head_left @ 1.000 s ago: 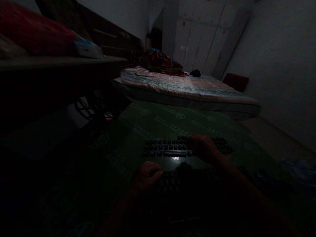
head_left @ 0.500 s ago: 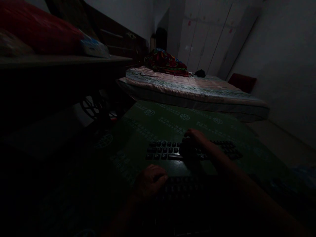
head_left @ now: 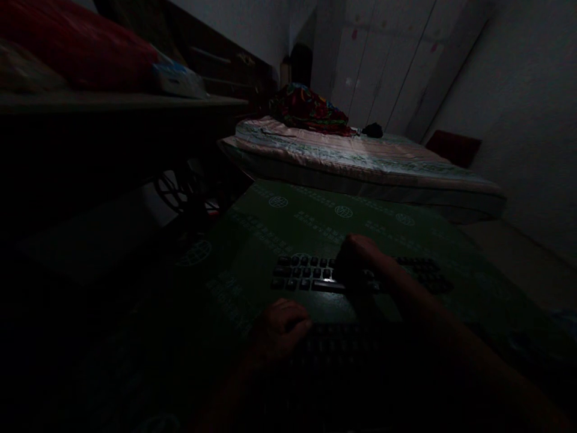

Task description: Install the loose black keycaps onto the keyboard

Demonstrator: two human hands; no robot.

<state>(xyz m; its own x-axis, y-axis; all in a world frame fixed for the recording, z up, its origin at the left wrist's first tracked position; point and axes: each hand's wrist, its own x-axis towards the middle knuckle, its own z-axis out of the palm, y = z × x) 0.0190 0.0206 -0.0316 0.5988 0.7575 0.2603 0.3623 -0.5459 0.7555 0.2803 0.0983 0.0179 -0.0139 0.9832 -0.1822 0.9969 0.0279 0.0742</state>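
The room is very dark. Two black keyboards lie on a green printed mat. My right hand reaches over the middle of the far keyboard, fingers curled down onto its keys. My left hand rests at the left end of the near keyboard, fingers bent and thumb against its edge. Whether either hand grips anything is lost in the dark.
A mattress with a striped sheet and a bundle of colourful cloth lies beyond the mat. A dark table with red and pale bundles stands at the left, above a treadle wheel. White cupboard doors stand behind.
My right hand has shifted left and forward along the far keyboard, from its right part to its middle. My left hand has stayed at the near keyboard's left end.
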